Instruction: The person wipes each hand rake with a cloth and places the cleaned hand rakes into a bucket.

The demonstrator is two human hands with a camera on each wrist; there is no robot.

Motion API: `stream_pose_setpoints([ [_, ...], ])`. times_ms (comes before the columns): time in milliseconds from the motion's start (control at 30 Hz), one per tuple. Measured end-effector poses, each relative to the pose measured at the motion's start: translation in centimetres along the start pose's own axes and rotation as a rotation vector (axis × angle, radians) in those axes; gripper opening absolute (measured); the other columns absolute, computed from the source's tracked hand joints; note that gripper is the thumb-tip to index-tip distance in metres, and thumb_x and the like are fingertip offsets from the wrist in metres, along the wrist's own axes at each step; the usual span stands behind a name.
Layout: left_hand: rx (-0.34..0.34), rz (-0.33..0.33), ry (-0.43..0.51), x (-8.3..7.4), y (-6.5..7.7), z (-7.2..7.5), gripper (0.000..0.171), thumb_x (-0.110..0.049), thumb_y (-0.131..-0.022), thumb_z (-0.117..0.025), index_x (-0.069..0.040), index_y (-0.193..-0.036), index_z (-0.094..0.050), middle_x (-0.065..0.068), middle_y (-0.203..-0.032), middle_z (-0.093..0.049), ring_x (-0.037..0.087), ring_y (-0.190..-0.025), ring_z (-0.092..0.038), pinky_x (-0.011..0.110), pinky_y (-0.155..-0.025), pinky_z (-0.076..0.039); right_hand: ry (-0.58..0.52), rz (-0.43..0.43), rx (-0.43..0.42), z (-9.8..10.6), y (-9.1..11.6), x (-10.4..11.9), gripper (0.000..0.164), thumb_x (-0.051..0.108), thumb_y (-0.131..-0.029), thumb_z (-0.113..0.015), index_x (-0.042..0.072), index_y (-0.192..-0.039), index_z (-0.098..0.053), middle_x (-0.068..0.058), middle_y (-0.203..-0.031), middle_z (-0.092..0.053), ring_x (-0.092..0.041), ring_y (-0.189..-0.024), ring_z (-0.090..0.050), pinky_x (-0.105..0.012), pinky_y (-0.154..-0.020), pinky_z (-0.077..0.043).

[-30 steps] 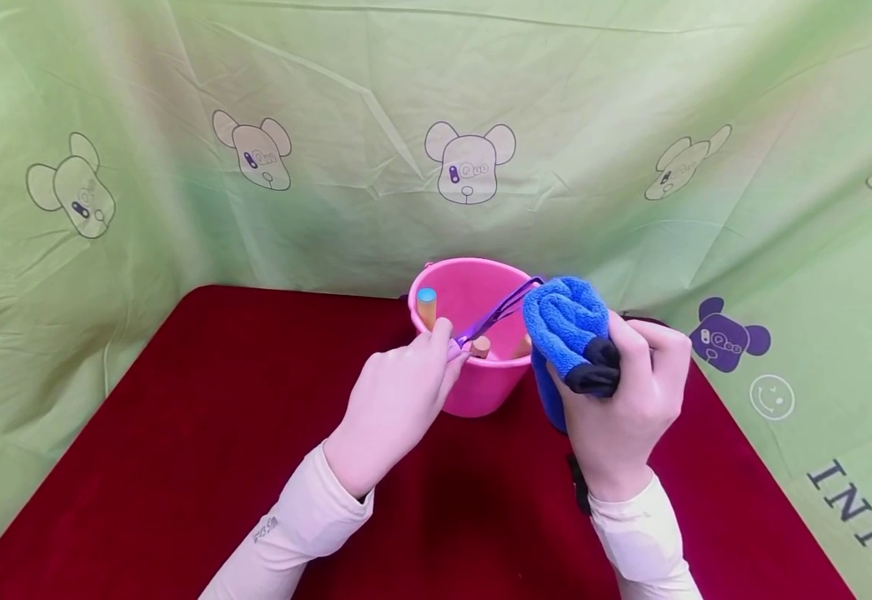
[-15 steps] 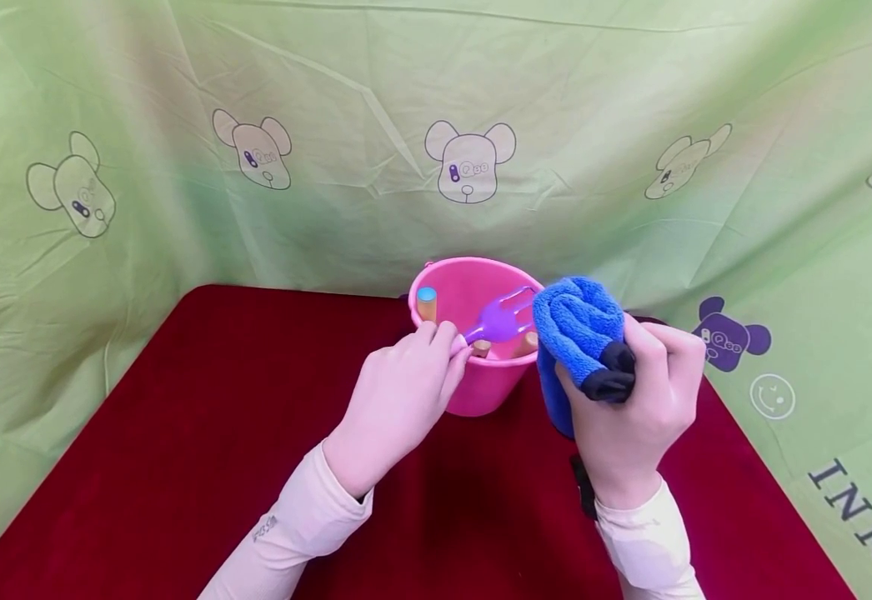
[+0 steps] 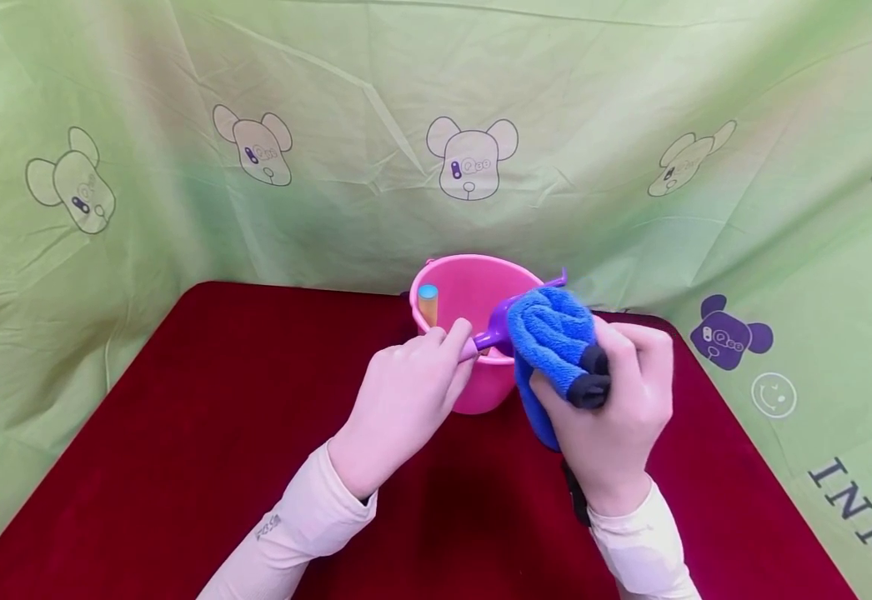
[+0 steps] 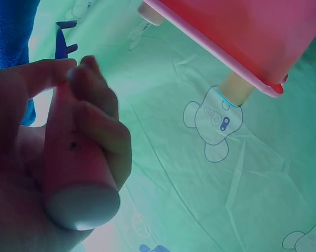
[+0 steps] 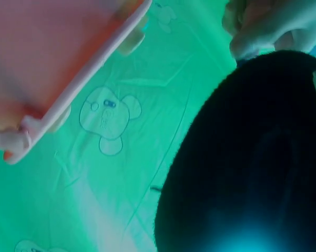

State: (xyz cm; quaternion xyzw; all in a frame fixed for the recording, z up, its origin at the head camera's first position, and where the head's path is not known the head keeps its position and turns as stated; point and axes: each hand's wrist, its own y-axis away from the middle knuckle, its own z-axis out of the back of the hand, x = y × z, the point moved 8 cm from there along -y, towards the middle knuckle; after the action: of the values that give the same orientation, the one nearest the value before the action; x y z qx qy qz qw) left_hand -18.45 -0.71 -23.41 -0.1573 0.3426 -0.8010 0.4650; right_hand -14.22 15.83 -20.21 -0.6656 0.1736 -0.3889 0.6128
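My left hand (image 3: 409, 392) grips the pink handle of a purple toy rake (image 3: 498, 327) above the front of a pink bucket (image 3: 481, 271). In the left wrist view the fingers wrap round the handle (image 4: 76, 163), its rounded butt facing the camera. A folded blue towel (image 3: 548, 329) with black edging is bunched in my right hand (image 3: 619, 408) and pressed against the rake head. The towel hides most of the tines; one bent tip pokes out past it. In the right wrist view the towel (image 5: 247, 157) looks nearly black and covers the right fingers.
A tan handle with a blue end (image 3: 428, 304) leans inside the bucket at its left. The bucket stands near the back of a dark red tabletop (image 3: 256, 417). Green printed curtains (image 3: 346, 208) enclose the back and sides.
The left hand has turned the rake about its handle, showing its flat face half a second ago. The towel first drew slightly right off the tines, then came back left over the rake head.
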Motion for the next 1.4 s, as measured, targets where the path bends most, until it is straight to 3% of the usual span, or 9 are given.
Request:
stream_pose_setpoints([
  [200,-0.041,-0.017,0.018,-0.4,0.1,0.2,0.021,-0.026,-0.088,-0.064,-0.011,-0.079,-0.052,-0.001,-0.054,-0.054,0.014,-0.045,-0.053,0.028,-0.034,-0.041,-0.003,0.074,0.174,-1.7,0.8,0.9,0.052,0.012,-0.055,-0.083,-0.004,-0.102,-0.070,-0.031,-0.089,-0.058,-0.041,-0.090,-0.055,-0.050,-0.072,-0.045],
  [300,-0.060,-0.043,0.020,-0.7,0.3,0.4,0.021,-0.025,-0.086,-0.065,-0.011,-0.074,-0.054,-0.001,-0.055,-0.055,0.015,-0.047,-0.056,0.029,-0.036,-0.045,0.019,0.121,0.199,-2.3,1.2,1.3,0.050,0.018,-0.059,-0.083,-0.002,-0.102,-0.069,-0.030,-0.091,-0.060,-0.041,-0.088,-0.055,-0.051,-0.069,-0.044],
  [533,-0.078,-0.137,-0.003,-1.4,0.4,0.7,0.026,-0.032,-0.082,-0.072,-0.011,-0.075,-0.057,-0.001,-0.057,-0.058,0.012,-0.044,-0.052,0.027,-0.038,-0.048,0.037,0.229,0.065,-2.4,1.7,2.4,0.032,0.027,-0.080,-0.069,0.000,-0.096,-0.071,-0.026,-0.084,-0.061,-0.040,-0.075,-0.054,-0.050,-0.061,-0.042],
  [667,-0.090,-0.177,-0.036,-1.7,0.4,0.7,0.030,-0.037,-0.080,-0.074,-0.012,-0.078,-0.057,-0.002,-0.057,-0.057,0.010,-0.044,-0.048,0.025,-0.037,-0.046,0.014,0.253,0.009,-2.3,1.6,2.6,0.019,0.015,-0.082,-0.068,-0.001,-0.093,-0.071,-0.025,-0.079,-0.060,-0.039,-0.073,-0.054,-0.049,-0.058,-0.042],
  [833,-0.100,-0.181,-0.034,-1.8,0.5,0.6,0.030,-0.036,-0.081,-0.073,-0.013,-0.075,-0.055,-0.004,-0.056,-0.053,0.009,-0.042,-0.044,0.023,-0.036,-0.042,-0.020,0.260,-0.052,-2.0,1.5,2.7,0.008,-0.001,-0.081,-0.067,-0.001,-0.089,-0.071,-0.024,-0.075,-0.058,-0.038,-0.069,-0.054,-0.047,-0.056,-0.041],
  [1100,-0.149,-0.212,-0.052,-2.3,0.5,0.9,0.026,-0.035,-0.087,-0.066,-0.013,-0.076,-0.057,-0.004,-0.058,-0.055,0.009,-0.044,-0.047,0.022,-0.037,-0.044,-0.043,0.265,-0.101,-1.5,1.3,2.3,0.005,-0.002,-0.080,-0.067,-0.003,-0.084,-0.070,-0.022,-0.071,-0.052,-0.037,-0.064,-0.049,-0.046,-0.054,-0.038],
  [1400,-0.147,-0.232,-0.070,-2.7,0.5,0.8,0.017,-0.027,-0.087,-0.065,-0.011,-0.088,-0.060,-0.003,-0.063,-0.059,0.009,-0.050,-0.053,0.022,-0.041,-0.049,-0.037,0.194,-0.061,-1.2,1.2,1.0,0.040,0.030,-0.075,-0.074,-0.007,-0.089,-0.066,-0.027,-0.075,-0.054,-0.040,-0.071,-0.054,-0.050,-0.059,-0.045],
])
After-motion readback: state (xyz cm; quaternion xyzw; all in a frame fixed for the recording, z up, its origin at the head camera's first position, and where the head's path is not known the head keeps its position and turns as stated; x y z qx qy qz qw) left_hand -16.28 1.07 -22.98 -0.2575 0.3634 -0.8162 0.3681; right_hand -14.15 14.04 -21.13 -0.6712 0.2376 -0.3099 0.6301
